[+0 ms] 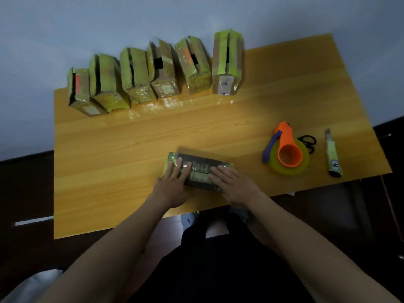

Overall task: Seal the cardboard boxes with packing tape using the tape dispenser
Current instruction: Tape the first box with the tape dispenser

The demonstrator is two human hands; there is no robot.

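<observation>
1. I see the small box (197,171) lying near the front edge of the wooden surface (122,149).
2. My left hand (172,184) and right hand (231,184) press flat on its top, fingers straight, gripping nothing.
3. The tape dispenser (286,149) sits apart to the right, beside scissors (309,142) and a utility knife (332,154).
4. Six taped boxes (153,71) line the far edge.

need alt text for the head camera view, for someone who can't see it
Both hands, left hand and right hand, press flat on a small taped box on a wooden table. The orange tape dispenser lies at right; six boxes line the far edge.
</observation>
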